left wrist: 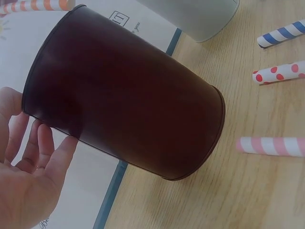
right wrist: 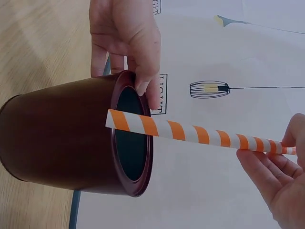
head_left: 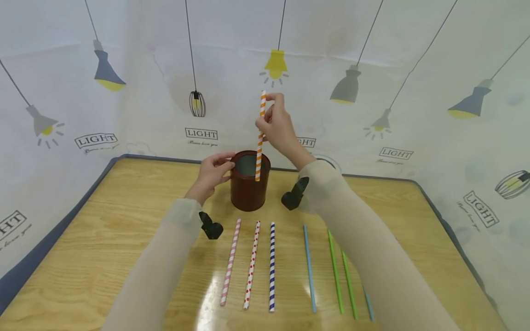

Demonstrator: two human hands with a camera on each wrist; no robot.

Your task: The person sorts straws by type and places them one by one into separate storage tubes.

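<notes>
An orange-striped straw (head_left: 261, 133) is pinched near its top between the fingertips of the right hand (head_left: 276, 126) and held upright, its lower end poised at the mouth of a dark red cup (head_left: 250, 181) that stands on the wooden table (head_left: 124, 220), toward the far edge. The cup's rim is touched on the left by the left hand (head_left: 213, 172), whose fingers are curled lightly against it; whether the cup is truly gripped cannot be told. On the near side of the cup, a row of straws is laid out: a pink-striped one (head_left: 230, 262), a red-dotted one (head_left: 251, 264) and a blue-striped one (head_left: 272, 266) side by side, then a light blue one (head_left: 309, 268) and two green ones (head_left: 342, 276) farther right. A lamp-printed curtain (head_left: 414, 69) is hung behind the table.
</notes>
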